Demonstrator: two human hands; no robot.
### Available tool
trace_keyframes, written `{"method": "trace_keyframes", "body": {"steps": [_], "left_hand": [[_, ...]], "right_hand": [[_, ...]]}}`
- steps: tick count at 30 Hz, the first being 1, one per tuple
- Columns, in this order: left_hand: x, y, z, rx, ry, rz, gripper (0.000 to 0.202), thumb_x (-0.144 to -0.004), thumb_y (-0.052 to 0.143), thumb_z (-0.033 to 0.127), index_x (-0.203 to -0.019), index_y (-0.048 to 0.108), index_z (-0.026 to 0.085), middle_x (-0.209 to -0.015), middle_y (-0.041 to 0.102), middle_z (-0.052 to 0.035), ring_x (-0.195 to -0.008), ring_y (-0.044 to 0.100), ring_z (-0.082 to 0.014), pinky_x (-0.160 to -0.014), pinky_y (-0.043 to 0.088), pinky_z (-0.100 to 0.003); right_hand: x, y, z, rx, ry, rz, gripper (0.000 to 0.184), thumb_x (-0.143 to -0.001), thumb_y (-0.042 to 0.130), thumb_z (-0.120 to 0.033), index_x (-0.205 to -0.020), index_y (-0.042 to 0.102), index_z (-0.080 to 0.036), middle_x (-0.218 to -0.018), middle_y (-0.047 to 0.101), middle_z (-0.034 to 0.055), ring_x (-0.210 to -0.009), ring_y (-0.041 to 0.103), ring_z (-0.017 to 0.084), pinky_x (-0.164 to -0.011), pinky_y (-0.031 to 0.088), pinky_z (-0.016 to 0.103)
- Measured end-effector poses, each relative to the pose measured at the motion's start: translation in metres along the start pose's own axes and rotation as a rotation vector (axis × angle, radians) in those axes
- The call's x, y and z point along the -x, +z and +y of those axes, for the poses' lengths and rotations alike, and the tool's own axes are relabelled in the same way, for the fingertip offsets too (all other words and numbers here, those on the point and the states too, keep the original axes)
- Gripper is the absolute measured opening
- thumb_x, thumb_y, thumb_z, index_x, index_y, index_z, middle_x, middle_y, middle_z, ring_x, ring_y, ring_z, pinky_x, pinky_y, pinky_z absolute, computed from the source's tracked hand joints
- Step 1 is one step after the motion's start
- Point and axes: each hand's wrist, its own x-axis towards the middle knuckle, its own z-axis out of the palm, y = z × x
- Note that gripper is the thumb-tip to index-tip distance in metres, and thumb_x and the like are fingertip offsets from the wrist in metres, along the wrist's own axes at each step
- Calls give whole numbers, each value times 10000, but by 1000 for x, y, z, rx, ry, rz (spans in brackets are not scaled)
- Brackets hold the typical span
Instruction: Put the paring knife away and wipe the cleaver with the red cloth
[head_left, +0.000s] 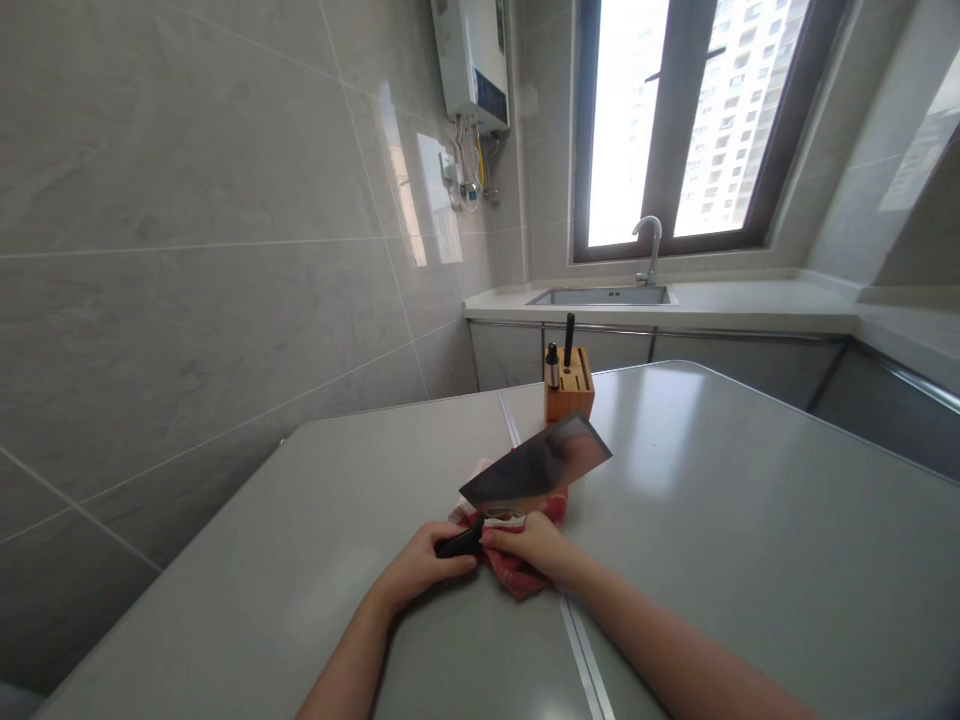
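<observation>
A cleaver (525, 466) with a wide dark blade is held above the table, its blade slanting up to the right. My left hand (427, 563) is wrapped round its black handle (459, 543). In my right hand (540, 545) a red and white cloth (517, 580) is pinched close to where the blade meets the handle. Part of the cloth shows behind the blade's lower edge. Just beyond the blade stands a wooden knife block (571, 400), with a black handle (569, 338) and a small dark-capped item (553, 367) upright in its slots.
The pale table (300, 560) has a metal seam (581, 650) running across it. Behind it are a counter with a sink (600, 297) and a faucet (652, 250) under a window. A water heater (472, 65) hangs on the tiled wall at the left.
</observation>
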Motion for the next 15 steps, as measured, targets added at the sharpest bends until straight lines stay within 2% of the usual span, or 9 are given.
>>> {"method": "trace_keyframes", "body": {"steps": [3,5,8,11,15], "left_hand": [[0,-1,-4,30,-11,30,269,-710,684,369,-770,676,106,-547,496,8,-493,373,-89,-464,260,-208],[-1,-1,-7,63,-30,54,269,-710,685,369,-753,653,106,-531,491,15,-478,376,-83,-457,253,-202],[-2,-2,-10,109,-40,75,280,-701,696,373,-733,619,106,-531,494,23,-474,384,-75,-452,246,-192],[-3,-3,-13,127,-34,86,293,-694,705,374,-743,601,105,-544,500,27,-483,396,-71,-456,253,-185],[-4,-3,-16,121,-25,87,300,-703,700,379,-741,596,100,-546,500,27,-484,404,-68,-459,258,-184]], "right_hand": [[-5,-3,-4,195,-158,38,289,-582,782,-329,-814,700,-178,-745,696,36,-659,609,179,-613,463,259],[-8,-7,-6,255,-168,82,381,-550,801,-323,-881,685,-175,-841,702,51,-743,627,196,-678,476,274],[-9,-14,-5,243,-46,87,394,-536,806,-337,-852,663,-150,-760,689,43,-653,624,168,-610,475,262],[-9,-19,-4,139,76,59,412,-533,808,-336,-847,636,-132,-659,653,13,-529,581,130,-505,446,240],[-11,-23,-5,-23,91,49,384,-513,826,-265,-812,633,-121,-692,651,18,-588,594,132,-538,450,234]]}}
